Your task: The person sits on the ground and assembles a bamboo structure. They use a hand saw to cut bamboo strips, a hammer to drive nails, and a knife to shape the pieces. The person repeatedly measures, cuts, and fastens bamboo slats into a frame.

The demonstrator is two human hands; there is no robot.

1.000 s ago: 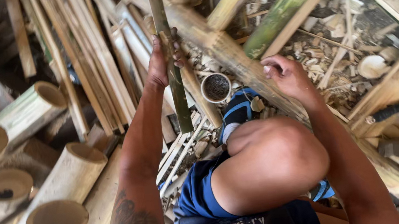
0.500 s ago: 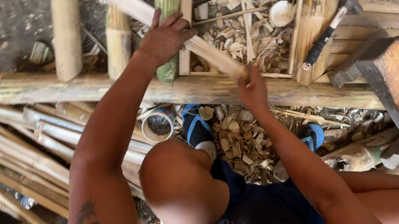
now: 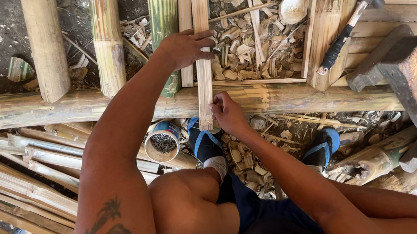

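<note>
The left hand (image 3: 189, 47) presses flat-fingered on a split bamboo slat (image 3: 205, 74), while the right hand (image 3: 228, 113) pinches its near end at six o'clock. The slat crosses a thick bamboo pole (image 3: 46, 107); a hammer (image 3: 345, 32) lies at three o'clock.

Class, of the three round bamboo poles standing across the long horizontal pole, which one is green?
The rightmost pole, green-striped, beside the left hand; the other two are pale tan.
</note>
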